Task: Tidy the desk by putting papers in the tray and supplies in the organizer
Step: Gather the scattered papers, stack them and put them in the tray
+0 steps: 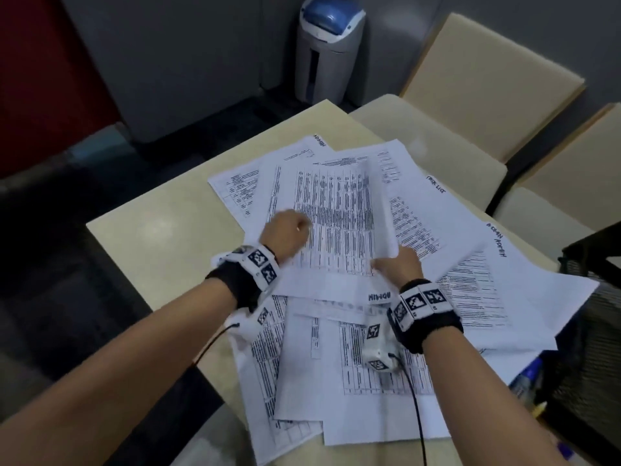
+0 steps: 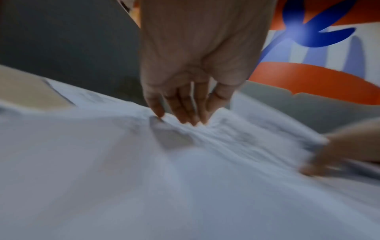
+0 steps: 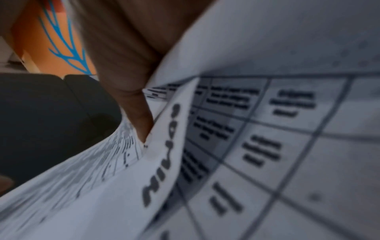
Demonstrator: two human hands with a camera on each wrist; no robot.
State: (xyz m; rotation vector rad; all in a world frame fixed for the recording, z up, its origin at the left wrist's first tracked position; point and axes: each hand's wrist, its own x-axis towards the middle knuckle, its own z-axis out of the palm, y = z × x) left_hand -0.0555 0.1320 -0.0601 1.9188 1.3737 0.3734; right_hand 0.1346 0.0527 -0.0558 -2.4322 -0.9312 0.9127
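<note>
Early going: the papers (image 1: pixel 353 230) lie scattered all over the desk (image 1: pixel 161 230), none in the tray as far as I see. My left hand (image 1: pixel 285 230) presses the top sheet (image 1: pixel 336 210) with straight fingers; my right hand (image 1: pixel 400 267) pinches its near corner, thumb on top. The black mesh organizer (image 1: pixel 588 331) waits at right.

"ADMIN" is handwritten on several papers (image 1: pixel 379 296).
</note>
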